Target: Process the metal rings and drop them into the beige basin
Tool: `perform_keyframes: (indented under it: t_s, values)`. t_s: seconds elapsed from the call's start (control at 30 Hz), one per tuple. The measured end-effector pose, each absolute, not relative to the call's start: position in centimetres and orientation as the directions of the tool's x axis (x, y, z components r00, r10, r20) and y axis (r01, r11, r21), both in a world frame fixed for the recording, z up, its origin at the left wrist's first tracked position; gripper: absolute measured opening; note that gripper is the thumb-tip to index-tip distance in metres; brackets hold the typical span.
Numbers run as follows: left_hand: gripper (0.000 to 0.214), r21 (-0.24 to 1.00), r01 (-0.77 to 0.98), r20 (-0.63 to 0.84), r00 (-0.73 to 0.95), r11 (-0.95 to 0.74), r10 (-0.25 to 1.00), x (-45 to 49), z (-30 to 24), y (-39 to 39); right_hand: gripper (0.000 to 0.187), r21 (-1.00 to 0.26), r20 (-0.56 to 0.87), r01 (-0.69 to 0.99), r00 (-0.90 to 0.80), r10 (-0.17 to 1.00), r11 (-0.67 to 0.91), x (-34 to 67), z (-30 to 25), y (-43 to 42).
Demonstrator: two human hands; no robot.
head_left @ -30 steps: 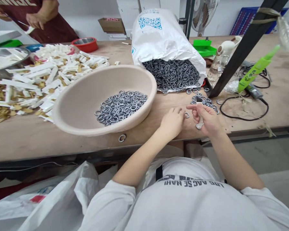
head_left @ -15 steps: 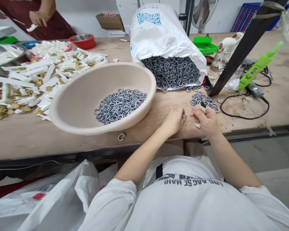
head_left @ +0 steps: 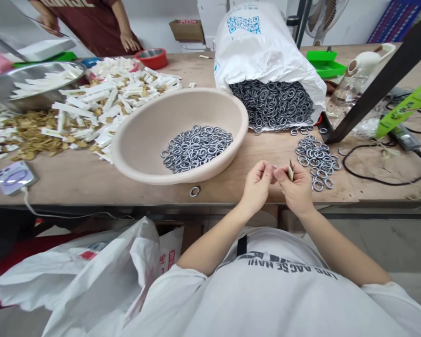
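Bench [head_left: 66,185] of bare plywood carries everything: a white sack [head_left: 263,42] lying on its side and spilling metal rings [head_left: 272,105], a beige basin [head_left: 136,135] holding a heap of similar rings [head_left: 196,148], and white strips [head_left: 108,89] with golden flakes [head_left: 28,140] off to the left, beyond which stands a co-worker's hand [head_left: 129,43]. Right of the basin lies a loose pile of rings [head_left: 315,161], close beside the right hand [head_left: 294,189], which pinches a small pale tab [head_left: 291,171] upright between thumb and forefinger. The left hand [head_left: 257,187] is curled, its fingertips [head_left: 267,174] nearly touching the right hand's, and whatever they hold is too small to tell. Forearms angle inward, wrists bent, keeping the hands together just above the bench edge; that close, steady pinch suits such small work.
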State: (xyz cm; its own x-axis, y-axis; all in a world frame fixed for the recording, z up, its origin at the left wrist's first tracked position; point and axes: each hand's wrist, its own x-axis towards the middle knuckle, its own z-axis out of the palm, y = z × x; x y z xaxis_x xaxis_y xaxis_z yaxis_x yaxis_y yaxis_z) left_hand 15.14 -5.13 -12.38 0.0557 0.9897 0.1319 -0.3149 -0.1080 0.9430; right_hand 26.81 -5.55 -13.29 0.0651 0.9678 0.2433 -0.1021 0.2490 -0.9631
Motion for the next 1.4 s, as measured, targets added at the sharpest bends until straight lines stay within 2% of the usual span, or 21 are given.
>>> perform_keyframes:
  t_s: [0.13, 0.23, 0.3, 0.4, 0.53, 0.6, 0.67, 0.87, 1.0, 1.07, 1.1, 1.13, 1.17, 1.2, 1.27, 1.33, 1.4]
  values:
    - [0.050, 0.950, -0.297, 0.114, 0.036, -0.098, 0.993, 15.2, -12.5, -5.8, 0.040, -0.962, 0.191, -0.199, -0.009, 0.982, 0.186, 25.8, -13.1, -5.4]
    - [0.052, 0.925, -0.378, 0.077, 0.071, -0.044, 0.995, 15.0, -12.4, -5.7, 0.043, -0.976, 0.158, -0.174, -0.144, 0.977, 0.133, 26.1, -12.2, -4.3]
    - [0.052, 0.887, -0.461, 0.033, 0.085, 0.010, 0.996, 14.9, -12.2, -5.5, 0.044, -0.983, 0.178, -0.067, -0.164, 0.970, 0.169, 26.8, -11.4, -3.7]
    - [0.054, 0.833, -0.540, -0.072, 0.103, 0.116, 0.992, 14.8, -11.7, -5.4, 0.046, -0.920, 0.292, 0.219, -0.173, 0.941, 0.326, 28.2, -10.4, -3.8]
    - [0.055, 0.800, -0.582, -0.117, 0.091, 0.148, 0.989, 14.9, -11.3, -5.5, 0.042, -0.650, 0.419, 0.553, -0.312, 0.853, 0.522, 29.0, -9.9, -5.3]
    - [0.054, 0.793, -0.593, -0.125, 0.065, 0.139, 0.990, 15.0, -11.3, -5.6, 0.041, -0.538, 0.424, 0.634, -0.366, 0.828, 0.556, 29.0, -9.9, -5.8]
    - [0.055, 0.796, -0.588, -0.136, 0.059, 0.144, 0.989, 15.1, -11.4, -5.6, 0.042, -0.491, 0.405, 0.672, -0.387, 0.829, 0.554, 28.8, -9.8, -6.0]
    - [0.054, 0.819, -0.557, -0.100, 0.092, 0.135, 0.991, 15.3, -11.7, -5.9, 0.043, -0.522, 0.386, 0.639, -0.415, 0.824, 0.566, 28.6, -9.8, -5.9]
    - [0.052, 0.871, -0.479, 0.019, 0.257, 0.110, 0.966, 15.1, -10.9, -7.4, 0.050, -0.603, 0.319, 0.695, -0.239, 0.917, 0.391, 30.4, -10.7, -3.4]
    - [0.049, 0.920, -0.391, 0.097, 0.269, 0.017, 0.958, 13.9, -9.5, -8.1, 0.051, -0.628, 0.300, 0.719, -0.130, 0.945, 0.298, 32.3, -11.0, -0.8]
    - [0.048, 0.947, -0.312, 0.150, 0.211, -0.078, 0.966, 12.9, -8.6, -8.1, 0.051, -0.606, 0.311, 0.748, -0.089, 0.946, 0.270, 33.2, -10.9, 0.8]
    - [0.046, 0.964, -0.170, 0.226, 0.123, -0.204, 0.966, 11.6, -7.6, -7.9, 0.053, -0.555, 0.319, 0.800, -0.048, 0.946, 0.228, 34.2, -10.8, 2.4]
    - [0.043, 0.945, 0.043, 0.324, 0.030, -0.325, 0.945, 10.2, -6.5, -7.5, 0.053, -0.483, 0.321, 0.859, -0.005, 0.947, 0.169, 35.0, -10.7, 4.0]
    - [0.037, 0.872, 0.281, 0.431, -0.051, -0.402, 0.901, 8.6, -5.6, -6.8, 0.052, -0.401, 0.305, 0.910, 0.028, 0.952, 0.102, 35.7, -10.5, 5.6]
    - [0.031, 0.637, 0.679, 0.583, -0.113, -0.366, 0.805, 5.6, -4.0, -5.1, 0.047, -0.238, 0.251, 0.970, 0.015, 0.968, 0.047, 36.5, -10.4, 8.5]
    - [0.029, 0.418, 0.878, 0.616, -0.084, -0.235, 0.783, 3.3, -3.0, -3.7, 0.047, -0.109, 0.195, 0.994, 0.014, 0.981, 0.008, 36.7, -10.6, 10.7]
    - [0.031, 0.282, 0.947, 0.616, -0.058, -0.151, 0.786, 1.9, -2.7, -3.7, 0.053, -0.034, 0.148, 0.998, 0.051, 0.988, -0.046, 36.5, -11.0, 12.1]
